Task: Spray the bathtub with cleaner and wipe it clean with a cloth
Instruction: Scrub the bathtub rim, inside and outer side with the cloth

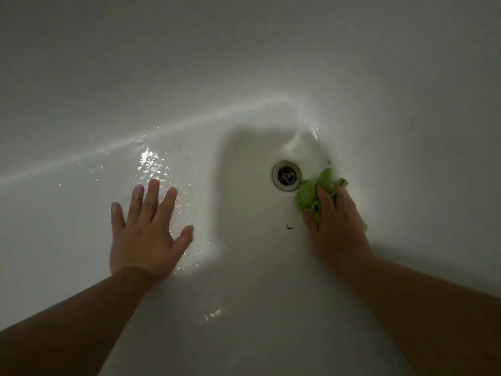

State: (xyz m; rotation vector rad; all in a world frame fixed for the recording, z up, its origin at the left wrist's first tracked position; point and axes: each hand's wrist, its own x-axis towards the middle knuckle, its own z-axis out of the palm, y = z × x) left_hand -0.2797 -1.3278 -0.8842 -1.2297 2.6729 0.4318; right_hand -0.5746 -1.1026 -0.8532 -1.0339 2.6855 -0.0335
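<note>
Dim light; white bathtub (244, 77) fills the frame, wet droplets glinting left of centre. Metal drain (286, 176) right of centre; small dark speck (289, 227) below it. Left hand (147, 234), lower left: fingers straight and splayed, flat on the tub floor, holding nothing. Right hand (336, 221): fingers curled over a bunched green cloth (311, 196), pressing it down just right of the drain. No clear long axis to the cloth.
</note>
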